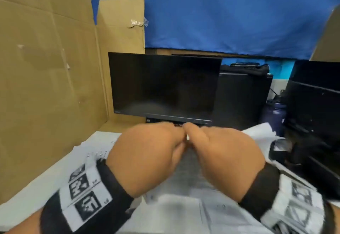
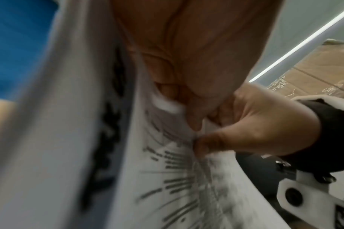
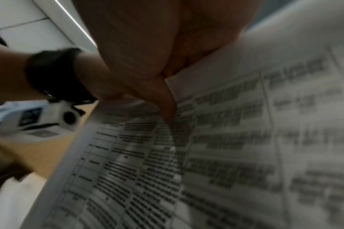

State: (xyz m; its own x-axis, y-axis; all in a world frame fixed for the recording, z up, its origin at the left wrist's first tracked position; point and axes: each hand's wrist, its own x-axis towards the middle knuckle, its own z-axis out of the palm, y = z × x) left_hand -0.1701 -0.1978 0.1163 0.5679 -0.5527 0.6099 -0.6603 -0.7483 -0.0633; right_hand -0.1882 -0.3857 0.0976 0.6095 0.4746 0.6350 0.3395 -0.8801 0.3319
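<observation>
A printed paper sheet (image 1: pixel 184 176) with tables of text hangs between my two hands, lifted off the table. My left hand (image 1: pixel 173 137) and right hand (image 1: pixel 195 134) pinch its top edge side by side, thumbs and fingertips almost touching each other. In the left wrist view my left hand (image 2: pixel 188 108) grips the paper (image 2: pixel 167 178) and my right hand (image 2: pixel 245 128) comes in from the right. The right wrist view shows my right hand (image 3: pixel 163 100) pinching the printed sheet (image 3: pixel 225 139). The picture is blurred, and the paper's state between the hands cannot be told.
A black monitor (image 1: pixel 165 86) stands just behind the hands. Cardboard sheets (image 1: pixel 46 86) lean at the left, and a blue cloth (image 1: pixel 220 13) hangs behind. A purple bottle (image 1: pixel 274 112) and black equipment (image 1: pixel 312 105) crowd the right. More printed papers (image 1: pixel 220 215) lie on the table.
</observation>
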